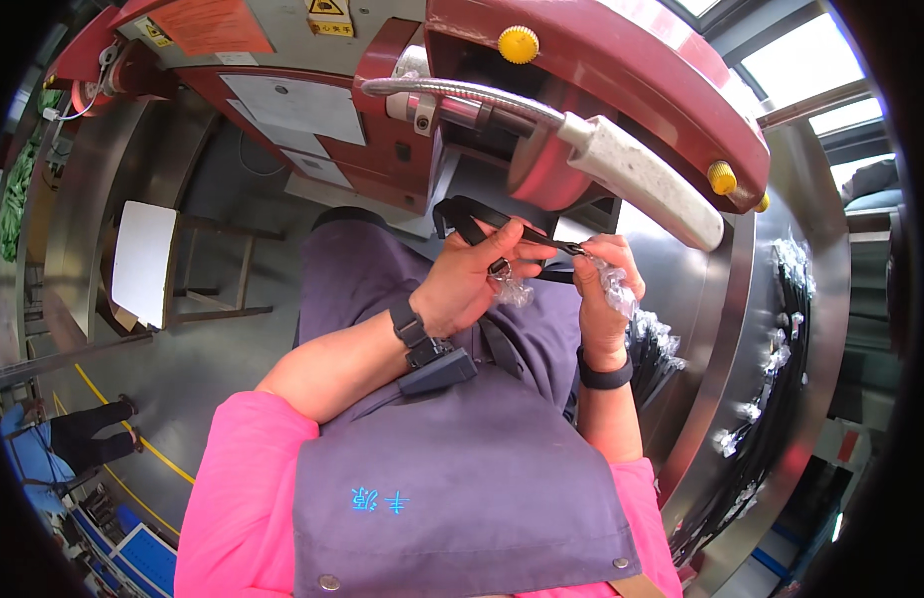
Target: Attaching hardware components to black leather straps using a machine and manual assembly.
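In front of my lap I hold a narrow black belt (pixel 469 212) in both hands. My left hand (pixel 462 279) is closed round part of it, with a loop of the strap rising past the fingers. A dark buckle (pixel 499 266) and a crumpled piece of clear plastic wrap (pixel 515 291) hang by those fingers. My right hand (pixel 609 289) pinches the belt farther right, beside a small dark metal piece (pixel 573 249). More clear plastic (pixel 616 286) bunches over the right fingers. Exactly how the strap runs behind the fingers is hidden.
A dark red machine (pixel 621 60) with a pale handle (pixel 646 179) and a roller (pixel 548 164) stands just ahead. Bundles of black belts with plastic-wrapped ends (pixel 781 349) lie on metal surfaces at right. A white-topped stool (pixel 143 264) stands left; another person (pixel 68 444) is far left.
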`<state>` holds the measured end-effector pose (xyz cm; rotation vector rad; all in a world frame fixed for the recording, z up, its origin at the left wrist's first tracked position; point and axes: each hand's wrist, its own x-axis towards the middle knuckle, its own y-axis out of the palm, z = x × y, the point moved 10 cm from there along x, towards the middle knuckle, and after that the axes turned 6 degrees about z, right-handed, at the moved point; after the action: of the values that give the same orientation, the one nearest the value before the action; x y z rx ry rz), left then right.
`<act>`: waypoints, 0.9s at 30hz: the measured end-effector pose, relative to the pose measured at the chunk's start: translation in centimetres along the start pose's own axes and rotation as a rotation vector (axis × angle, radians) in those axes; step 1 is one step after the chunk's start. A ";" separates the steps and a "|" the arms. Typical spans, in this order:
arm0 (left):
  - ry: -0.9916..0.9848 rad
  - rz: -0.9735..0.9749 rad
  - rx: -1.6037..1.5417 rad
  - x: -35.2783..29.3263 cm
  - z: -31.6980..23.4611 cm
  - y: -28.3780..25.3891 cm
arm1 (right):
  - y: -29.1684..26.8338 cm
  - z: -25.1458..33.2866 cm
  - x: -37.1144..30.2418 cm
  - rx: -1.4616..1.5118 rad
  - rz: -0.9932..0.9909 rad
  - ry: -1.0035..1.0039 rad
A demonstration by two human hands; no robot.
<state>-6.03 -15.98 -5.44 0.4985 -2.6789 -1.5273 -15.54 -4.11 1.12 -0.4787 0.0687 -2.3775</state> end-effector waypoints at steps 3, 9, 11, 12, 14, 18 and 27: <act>0.083 0.061 0.102 -0.3 -1.0 0.5 | 0.3 1.8 0.0 -0.127 0.011 -0.131; 0.166 0.158 0.234 -1.1 -2.4 0.5 | 1.8 4.6 -0.6 -0.320 0.059 -0.370; 0.196 0.184 0.284 -1.4 -3.0 0.8 | 2.2 5.1 -0.8 -0.366 0.068 -0.439; 0.217 0.193 0.311 -1.5 -3.3 0.9 | 2.7 5.5 -0.9 -0.413 0.102 -0.472; 0.243 0.201 0.348 -1.6 -3.7 1.1 | 3.6 6.3 -1.0 -0.505 0.169 -0.537; 0.260 0.198 0.439 -1.7 -4.2 1.0 | 4.8 5.9 -1.2 -0.580 0.320 -0.520; 0.200 0.172 0.419 -1.7 -3.8 0.8 | 3.5 5.7 -0.7 -0.413 0.187 -0.415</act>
<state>-4.03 -18.29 -2.51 0.3891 -2.7913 -0.8260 -10.79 -5.78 5.60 -1.1005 0.4003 -2.0359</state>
